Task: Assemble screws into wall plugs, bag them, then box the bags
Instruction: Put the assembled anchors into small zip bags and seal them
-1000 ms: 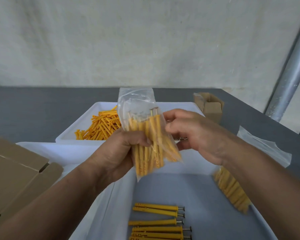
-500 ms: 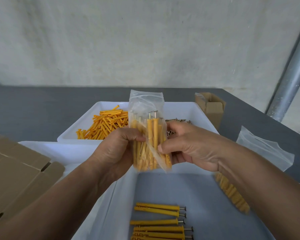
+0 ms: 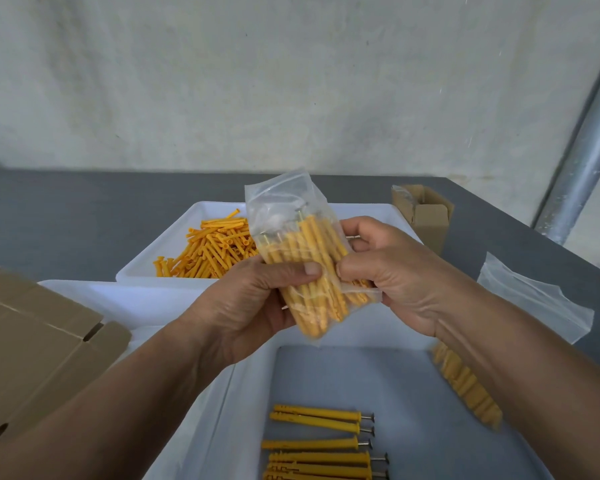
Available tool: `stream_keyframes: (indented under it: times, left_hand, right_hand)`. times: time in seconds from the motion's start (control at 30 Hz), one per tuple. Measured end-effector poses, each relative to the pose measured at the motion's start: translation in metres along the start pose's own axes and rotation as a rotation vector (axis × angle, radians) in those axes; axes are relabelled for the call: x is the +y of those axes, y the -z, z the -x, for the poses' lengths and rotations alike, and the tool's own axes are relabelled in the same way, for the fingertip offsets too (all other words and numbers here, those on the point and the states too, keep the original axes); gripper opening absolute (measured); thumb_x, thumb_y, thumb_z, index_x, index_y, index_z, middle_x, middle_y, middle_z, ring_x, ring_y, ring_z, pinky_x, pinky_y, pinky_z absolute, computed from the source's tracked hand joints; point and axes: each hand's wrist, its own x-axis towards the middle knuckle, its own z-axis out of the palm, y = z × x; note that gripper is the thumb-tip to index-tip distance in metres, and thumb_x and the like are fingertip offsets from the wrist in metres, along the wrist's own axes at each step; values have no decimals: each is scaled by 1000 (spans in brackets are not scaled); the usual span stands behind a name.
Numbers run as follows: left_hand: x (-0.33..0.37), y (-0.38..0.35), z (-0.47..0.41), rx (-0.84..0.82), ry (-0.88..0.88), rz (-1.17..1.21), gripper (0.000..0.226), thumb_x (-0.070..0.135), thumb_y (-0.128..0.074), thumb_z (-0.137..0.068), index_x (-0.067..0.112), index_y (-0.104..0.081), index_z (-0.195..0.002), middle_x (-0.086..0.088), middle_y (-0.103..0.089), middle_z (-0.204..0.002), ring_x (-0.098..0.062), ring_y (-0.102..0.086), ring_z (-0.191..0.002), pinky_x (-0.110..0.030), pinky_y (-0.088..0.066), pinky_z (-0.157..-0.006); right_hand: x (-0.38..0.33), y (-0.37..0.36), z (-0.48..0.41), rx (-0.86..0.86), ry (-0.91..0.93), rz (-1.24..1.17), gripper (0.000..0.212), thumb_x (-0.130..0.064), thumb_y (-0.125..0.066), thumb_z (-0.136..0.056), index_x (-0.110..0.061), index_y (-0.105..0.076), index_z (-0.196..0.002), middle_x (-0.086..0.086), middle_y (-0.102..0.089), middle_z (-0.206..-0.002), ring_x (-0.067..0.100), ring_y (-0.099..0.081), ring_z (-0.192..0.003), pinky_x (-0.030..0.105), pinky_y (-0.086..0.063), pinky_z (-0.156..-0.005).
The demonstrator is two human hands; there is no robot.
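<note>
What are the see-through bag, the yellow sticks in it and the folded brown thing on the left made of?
Bag: probably thin clear plastic film; it crinkles and glints. Sticks: matte yellow plastic, it seems, evenly coloured. Brown thing: plain dull cardboard, with creases and cut slots.

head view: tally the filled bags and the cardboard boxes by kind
clear plastic bags of yellow wall plugs: 2
brown cardboard boxes: 2
total: 4
</note>
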Motion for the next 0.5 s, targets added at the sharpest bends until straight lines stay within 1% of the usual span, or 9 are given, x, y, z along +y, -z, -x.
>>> stream_keyframes:
  times: [0.03, 0.1, 0.2, 0.3, 0.4, 0.43, 0.5]
  left_hand:
    - [0, 0, 0, 14, -7, -4, 54, 5, -71, -70, 4, -63, -123, -18, -67, -120, -34, -66, -109, -47, -57, -86]
    - [0, -1, 0, 36, -25, -10, 52, 4, -71, -69, 2, -64, -120, -18, -68, -117, -33, -68, -104, -43, -59, -79]
    - [0, 0, -2, 69, -39, -11, 50, 2, -66, -67, 0, -64, -117, -19, -69, -115, -32, -70, -99, -41, -59, -74]
    - [-1, 1, -2, 68, -39, -24, 44, -4, -57, -64, 0, -70, -106, -21, -70, -110, -33, -71, -91, -40, -59, -69]
    - [-1, 2, -2, 66, -4, -46, 56, -4, -50, -55, -3, -67, -108, -24, -69, -105, -36, -68, -87, -43, -60, -70]
    - [-1, 3, -1, 60, 2, -48, 59, -5, -49, -52, -3, -66, -108, -25, -68, -104, -36, -68, -85, -44, -59, -72]
    - [-1, 2, 0, 39, -8, -20, 60, -6, -50, -55, -3, -65, -113, -26, -67, -112, -38, -66, -94, -48, -57, -80]
  right_hand:
    - [-1, 0, 1, -6, 1, -11, 42, 8, -57, -80, -18, -62, -113, -1, -73, -85, 15, -68, -76, 29, -50, -65]
    - [-1, 1, 2, -11, 1, -24, 40, 6, -57, -81, -18, -63, -112, -2, -70, -80, 12, -66, -72, 28, -49, -62]
    - [-2, 3, 2, 8, 14, -21, 39, 3, -60, -81, -20, -63, -112, 3, -64, -81, 16, -63, -74, 27, -50, -63]
    - [-1, 1, 2, 3, 64, 24, 43, 2, -65, -76, -22, -62, -111, 0, -67, -80, 15, -64, -72, 27, -50, -63]
    - [1, -4, 3, -17, 113, 72, 46, 1, -65, -73, -26, -61, -110, -6, -69, -79, 12, -64, -70, 32, -53, -69]
    - [1, -5, 3, -13, 124, 85, 48, -2, -65, -70, -27, -60, -111, -7, -69, -80, 11, -64, -70, 33, -53, -70]
    - [1, -6, 2, 15, 128, 100, 53, -10, -63, -63, -28, -60, -113, -6, -69, -81, 11, -63, -71, 32, -52, -68]
